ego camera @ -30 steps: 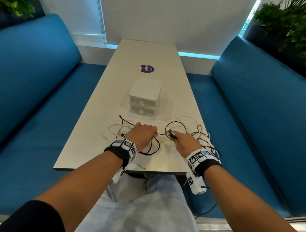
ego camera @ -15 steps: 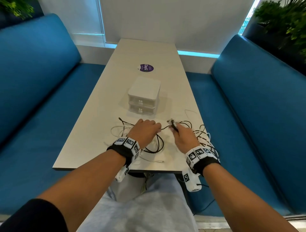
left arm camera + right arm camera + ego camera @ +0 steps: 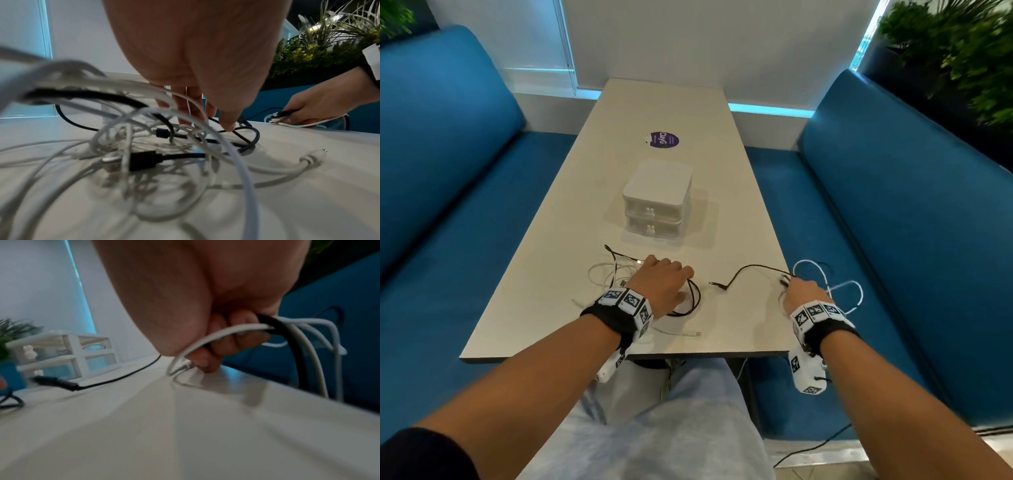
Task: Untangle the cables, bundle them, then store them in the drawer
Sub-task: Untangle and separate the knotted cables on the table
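Observation:
A tangle of white and black cables point(image 3: 606, 274) point(image 3: 144, 146) lies near the table's front edge. My left hand point(image 3: 664, 284) point(image 3: 205, 105) presses down on it with its fingertips. At the table's right edge my right hand point(image 3: 801, 294) point(image 3: 216, 344) grips several black and white cables; white loops point(image 3: 842, 287) hang beyond the edge. A thin black cable point(image 3: 750, 269) point(image 3: 115, 379) runs from that hand to a free plug lying between my hands. The white two-drawer unit point(image 3: 657, 202) point(image 3: 61, 352) stands behind, both drawers shut.
The beige table point(image 3: 739, 325) is narrow, with blue benches point(image 3: 893, 222) on both sides. A purple sticker point(image 3: 662, 139) lies beyond the drawer unit. A loose white connector end point(image 3: 695, 333) point(image 3: 314, 155) rests near the front edge. Plants stand at the far right.
My right hand has moved right to the table's edge, drawing its cables out of the tangle. The black cable's plug end now lies free. My left hand has stayed on the tangle.

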The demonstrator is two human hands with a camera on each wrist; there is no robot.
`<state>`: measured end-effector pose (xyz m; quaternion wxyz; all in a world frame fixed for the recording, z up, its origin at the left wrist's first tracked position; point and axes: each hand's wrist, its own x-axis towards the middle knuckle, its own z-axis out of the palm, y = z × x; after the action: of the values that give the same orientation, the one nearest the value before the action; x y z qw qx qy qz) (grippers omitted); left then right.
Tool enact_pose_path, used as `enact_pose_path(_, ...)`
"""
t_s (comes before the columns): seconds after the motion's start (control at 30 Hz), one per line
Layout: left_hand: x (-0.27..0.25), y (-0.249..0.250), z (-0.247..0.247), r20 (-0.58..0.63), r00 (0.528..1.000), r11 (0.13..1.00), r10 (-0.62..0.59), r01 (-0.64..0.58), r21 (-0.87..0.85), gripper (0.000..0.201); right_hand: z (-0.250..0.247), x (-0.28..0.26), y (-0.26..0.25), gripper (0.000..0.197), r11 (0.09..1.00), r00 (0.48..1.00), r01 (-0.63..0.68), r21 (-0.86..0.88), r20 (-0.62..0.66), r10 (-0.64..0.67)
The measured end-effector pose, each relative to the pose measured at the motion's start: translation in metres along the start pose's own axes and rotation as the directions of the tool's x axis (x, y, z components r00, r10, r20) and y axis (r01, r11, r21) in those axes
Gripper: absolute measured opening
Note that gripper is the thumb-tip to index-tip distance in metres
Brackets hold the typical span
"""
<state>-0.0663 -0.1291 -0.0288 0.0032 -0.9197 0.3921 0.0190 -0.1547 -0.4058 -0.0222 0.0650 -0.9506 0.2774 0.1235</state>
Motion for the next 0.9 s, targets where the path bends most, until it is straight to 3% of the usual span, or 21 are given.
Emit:
enact_pose_path(0.17,0.000,0.006,0.001,0.040,0.999,1.000,-0.025,0.025,-0.005,0.041,0.003,0.001,-0.005,0.028,0.999,0.999,-0.034,0.018,-0.036,0.035)
enact_pose_path(0.33,0.003,0.009,0.001,-0.029,0.998,0.999,-0.048,0.048,0.015,0.039,0.002,-0.002,-0.007,0.034,0.992,0.976,0.125,-0.032,-0.178,-0.129)
enact_pose_path(0.4,0.006,0.012,-0.002,-0.037,0.999,0.999,-0.036,0.036,-0.008,0.042,0.000,0.000,-0.006,0.038,0.995,0.984,0.097,0.015,-0.154,-0.094)
enact_pose_path(0.5,0.008,0.020,-0.003,-0.031,0.999,0.999,0.028,-0.029,-0.033,0.049,-0.003,0.000,-0.009,0.029,0.998,0.996,0.015,0.057,-0.084,-0.010)
enact_pose_path(0.7,0.011,0.035,-0.001,0.012,0.991,0.991,0.130,-0.129,-0.020,0.057,-0.005,-0.003,-0.026,0.026,0.996,0.998,0.066,0.062,-0.024,-0.065)
enact_pose_path(0.9,0.015,0.055,-0.004,0.076,0.971,0.974,0.225,-0.227,0.010,0.063,0.000,-0.001,-0.027,0.030,0.923,0.958,0.262,0.281,0.039,-0.284)
